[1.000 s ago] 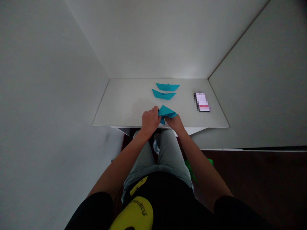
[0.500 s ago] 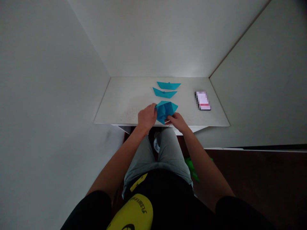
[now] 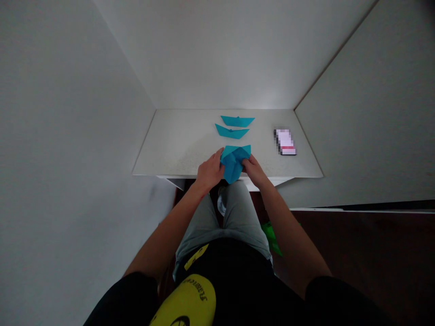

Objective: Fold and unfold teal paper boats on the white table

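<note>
A partly folded piece of blue paper (image 3: 234,164) is held between my two hands over the front edge of the white table. My left hand (image 3: 210,172) grips its left side, fingers closed on the edge. On the right side, my right hand (image 3: 253,170) pinches the paper, with some fingertips hidden behind or inside the folds. Beyond the hands, two finished-looking blue paper boats lie one behind the other: a nearer boat (image 3: 232,132) and a farther boat (image 3: 238,121).
The white table (image 3: 176,140) stands against a wall, with a wall on the left and a pale panel on the right. A phone (image 3: 285,142), its screen pixelated, lies on the table's right part. Something green (image 3: 272,237) is on the dark floor below my right arm.
The folded paper has tipped and changed shape: its upper edge is now broad and a flap hangs lower toward me. Both hands have shifted slightly with it. The two boats stay put.
</note>
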Available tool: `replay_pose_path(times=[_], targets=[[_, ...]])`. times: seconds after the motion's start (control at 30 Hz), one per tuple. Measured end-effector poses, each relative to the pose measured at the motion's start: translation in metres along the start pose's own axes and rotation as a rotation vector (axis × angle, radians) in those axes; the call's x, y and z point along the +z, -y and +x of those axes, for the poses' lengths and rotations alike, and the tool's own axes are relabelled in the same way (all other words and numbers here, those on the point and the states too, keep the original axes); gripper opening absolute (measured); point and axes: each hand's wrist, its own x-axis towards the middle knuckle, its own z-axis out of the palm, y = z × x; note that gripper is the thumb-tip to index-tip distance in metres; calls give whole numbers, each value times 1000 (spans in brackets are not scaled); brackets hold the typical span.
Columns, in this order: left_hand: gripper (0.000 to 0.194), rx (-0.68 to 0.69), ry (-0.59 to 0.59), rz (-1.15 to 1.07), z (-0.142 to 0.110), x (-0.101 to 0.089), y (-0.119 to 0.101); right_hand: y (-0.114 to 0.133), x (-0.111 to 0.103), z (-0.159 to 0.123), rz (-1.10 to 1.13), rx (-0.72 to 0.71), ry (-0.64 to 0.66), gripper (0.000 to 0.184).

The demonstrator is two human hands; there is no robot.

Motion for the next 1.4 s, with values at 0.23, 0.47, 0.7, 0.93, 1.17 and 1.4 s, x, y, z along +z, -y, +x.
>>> replay_pose_path(times=[0.23,0.47,0.7,0.93,1.17,1.4], targets=[[38,-26,136,-114,8,-10,19,5,-18,-5,-272,-170,113,50],[32,22,-96,-149,-6,1,13,14,-14,-17,-450,-163,29,33],[23,189,-211,-13,-18,5,-1,23,2,-37,-654,-319,74,26],[22,185,-151,35,-19,4,3,35,3,-43,-720,-478,203,21],[16,295,-172,-204,-18,-3,8,43,-4,-41,-704,-431,190,21],[16,40,-196,-623,-17,-4,9,33,-18,-35,-582,-327,44,23]])
